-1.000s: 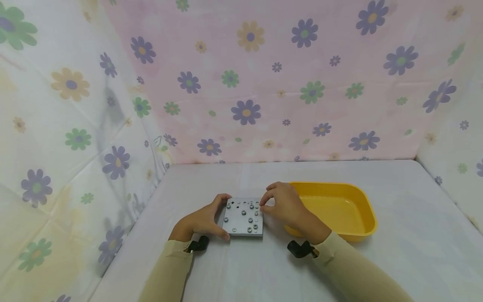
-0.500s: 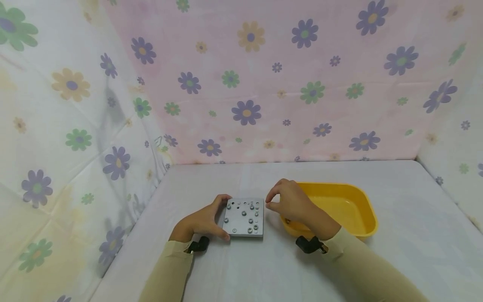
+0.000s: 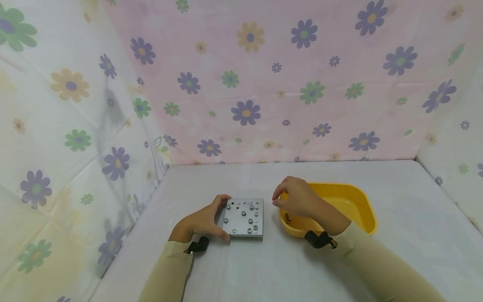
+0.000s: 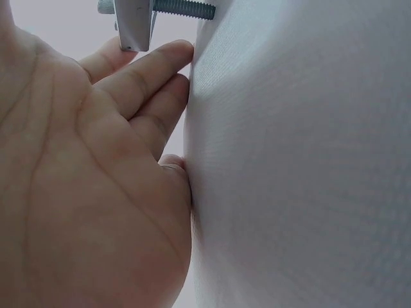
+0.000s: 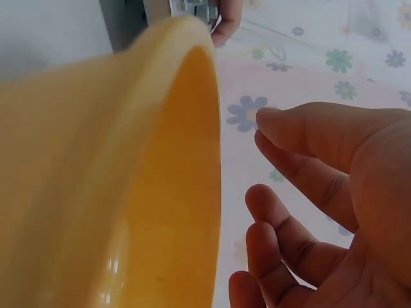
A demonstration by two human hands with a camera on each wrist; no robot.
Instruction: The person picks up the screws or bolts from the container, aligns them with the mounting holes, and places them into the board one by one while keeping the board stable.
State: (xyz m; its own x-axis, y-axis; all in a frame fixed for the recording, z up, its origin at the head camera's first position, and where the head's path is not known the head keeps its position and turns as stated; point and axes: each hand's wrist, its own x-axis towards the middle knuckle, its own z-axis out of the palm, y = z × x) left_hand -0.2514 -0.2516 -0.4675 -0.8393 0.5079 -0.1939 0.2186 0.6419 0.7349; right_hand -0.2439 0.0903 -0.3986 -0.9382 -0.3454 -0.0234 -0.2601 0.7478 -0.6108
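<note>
A square silver metal plate (image 3: 238, 222), with holes and several socket-head screws in its top, lies on the white table. My left hand (image 3: 203, 219) grips it along the left side, thumb at the near corner and index finger at the far one. Below the plate's edge, a threaded screw shank (image 4: 186, 8) sticks out in the left wrist view. My right hand (image 3: 302, 200) hangs over the left end of a yellow tray (image 3: 371, 212). Its thumb and index fingertips (image 5: 266, 119) come close together with nothing visible between them, and the other fingers curl loosely.
Small dark pieces (image 3: 288, 218) lie inside the tray at its left end, partly hidden by the right hand. Flowered cloth (image 3: 245, 84) hangs behind and at both sides of the white table (image 3: 241, 272).
My right hand has drawn away from the plate's far right corner, moving right to above the tray's left end. My left hand and the plate have stayed where they were.
</note>
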